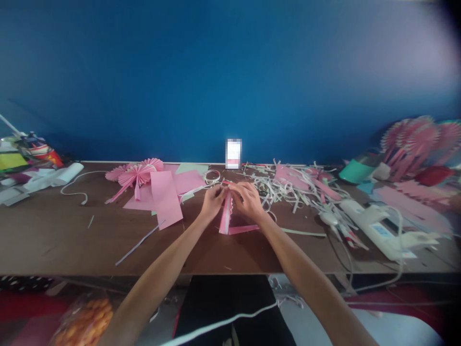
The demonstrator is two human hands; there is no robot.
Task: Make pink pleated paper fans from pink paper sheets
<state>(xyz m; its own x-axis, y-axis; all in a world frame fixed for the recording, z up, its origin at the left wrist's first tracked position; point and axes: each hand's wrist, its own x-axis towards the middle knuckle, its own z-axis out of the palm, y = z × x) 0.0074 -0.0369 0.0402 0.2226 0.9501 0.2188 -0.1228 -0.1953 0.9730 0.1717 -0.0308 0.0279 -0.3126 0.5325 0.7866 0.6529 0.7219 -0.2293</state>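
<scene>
Both my hands meet at the middle of the brown table, closed on the top end of a pleated pink paper strip (225, 216). My left hand (213, 198) pinches it from the left. My right hand (248, 198) grips it from the right, its fingers curled over the top. The strip hangs toward me, with a zigzag edge on its right side. A flat pink paper piece (243, 229) lies beside its lower end. Pink paper sheets (165, 199) and folded pink paper fans (139, 175) lie to the left of my hands.
White and green paper scraps (288, 192) are heaped to the right. Beyond them are a white power strip (378, 230) with cables, a green tape roll (356, 170) and finished pink rosettes (418, 144). A phone (233, 154) leans against the blue wall.
</scene>
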